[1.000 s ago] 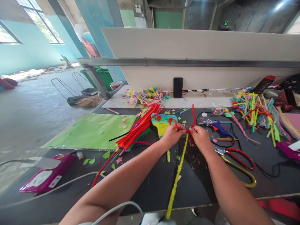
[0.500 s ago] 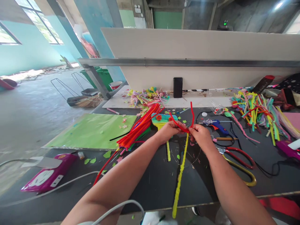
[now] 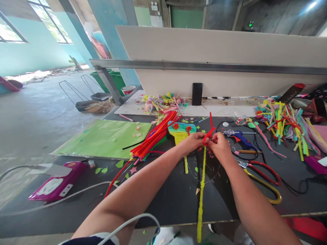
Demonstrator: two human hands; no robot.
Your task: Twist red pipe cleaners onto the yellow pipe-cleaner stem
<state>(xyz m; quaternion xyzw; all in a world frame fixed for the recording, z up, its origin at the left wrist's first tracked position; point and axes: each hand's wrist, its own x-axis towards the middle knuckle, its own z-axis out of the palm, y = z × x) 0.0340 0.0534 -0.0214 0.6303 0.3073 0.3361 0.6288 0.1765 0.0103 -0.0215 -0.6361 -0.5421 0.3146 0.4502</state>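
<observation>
Behind the dark grey bench (image 3: 173, 204) stands a long white board (image 3: 217, 47), and a black phone (image 3: 197, 94) leans against it. Near the middle, the left hand (image 3: 194, 141) and the right hand (image 3: 219, 143) are close together, above the bench. Fingers of both hands are narrow and pinch a bent red fuzzy pipe cleaner (image 3: 211, 131), which crosses itself in a small loop at the top of a long yellow fuzzy stem (image 3: 202, 183). One red end points upward; the yellow stem runs down past the near bench edge in this view. A flat striped blue-and-yellow piece (image 3: 178, 136) with two red pompoms (image 3: 176, 126) lies behind the left hand, partly hidden by it. On its left is a thick bundle of red pipe cleaners (image 3: 154, 136). Right of the right hand lie a blue glue gun (image 3: 244, 139) and scissors with red and gold handles (image 3: 268, 180).
</observation>
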